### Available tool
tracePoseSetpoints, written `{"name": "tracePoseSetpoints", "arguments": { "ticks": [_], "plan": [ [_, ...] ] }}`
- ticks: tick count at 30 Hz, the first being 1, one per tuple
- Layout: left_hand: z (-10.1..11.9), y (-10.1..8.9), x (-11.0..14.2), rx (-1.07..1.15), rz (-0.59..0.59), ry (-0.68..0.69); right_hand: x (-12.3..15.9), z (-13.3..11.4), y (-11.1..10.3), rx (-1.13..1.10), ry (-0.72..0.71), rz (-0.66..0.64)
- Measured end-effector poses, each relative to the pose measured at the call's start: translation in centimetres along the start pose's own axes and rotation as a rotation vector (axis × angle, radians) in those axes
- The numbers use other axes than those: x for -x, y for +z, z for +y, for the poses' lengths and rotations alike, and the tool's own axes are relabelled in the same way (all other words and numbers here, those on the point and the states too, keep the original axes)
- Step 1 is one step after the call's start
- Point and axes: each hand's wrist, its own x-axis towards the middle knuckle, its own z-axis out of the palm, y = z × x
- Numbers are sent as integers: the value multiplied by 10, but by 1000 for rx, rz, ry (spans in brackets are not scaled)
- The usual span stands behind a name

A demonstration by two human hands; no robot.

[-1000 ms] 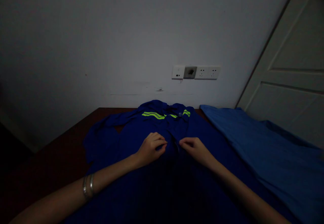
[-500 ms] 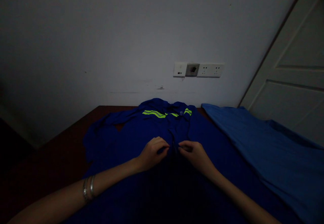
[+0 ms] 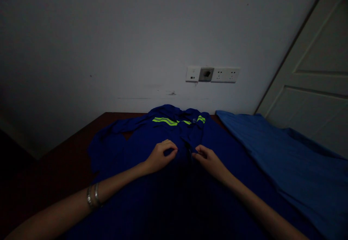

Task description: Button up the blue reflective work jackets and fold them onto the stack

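A dark blue work jacket [image 3: 144, 140] with yellow-green reflective stripes lies spread out, its collar toward the wall. My left hand [image 3: 161, 156] is closed, thumb and fingertips pinching the jacket's front at the left of the middle opening. Across that opening, my right hand [image 3: 210, 160] pinches the other front edge, where a small pale bit shows by the fingertips. A dark gap in the cloth runs between the two hands. The lower part of the jacket is lost in deep shadow.
Lighter blue cloth [image 3: 274, 149] lies to the right on the dark reddish table [image 3: 67, 153]. Behind is a pale wall with a row of sockets [image 3: 213, 74]. A white panelled door [image 3: 312, 77] stands at the right.
Both hands have shifted slightly farther up the jacket front and moved a little apart, the left one leftward. The gap between the front edges looks wider.
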Motion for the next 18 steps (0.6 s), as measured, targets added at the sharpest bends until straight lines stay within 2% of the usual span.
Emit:
{"name": "tracePoseSetpoints", "arguments": {
  "ticks": [4, 10, 13, 18],
  "plan": [
    [0, -7, -3, 39, 59, -106, 3, -2, -1, 143, -61, 80],
    [11, -6, -2, -70, 54, -30, 4, -13, 7, 227, -176, 148],
    [14, 1, 1, -148, 31, 9, 5, -14, 15, 135, -193, 141],
    [11, 13, 7, -132, 33, 34, 4, -8, 22, -100, -54, 78]
  ]
}}
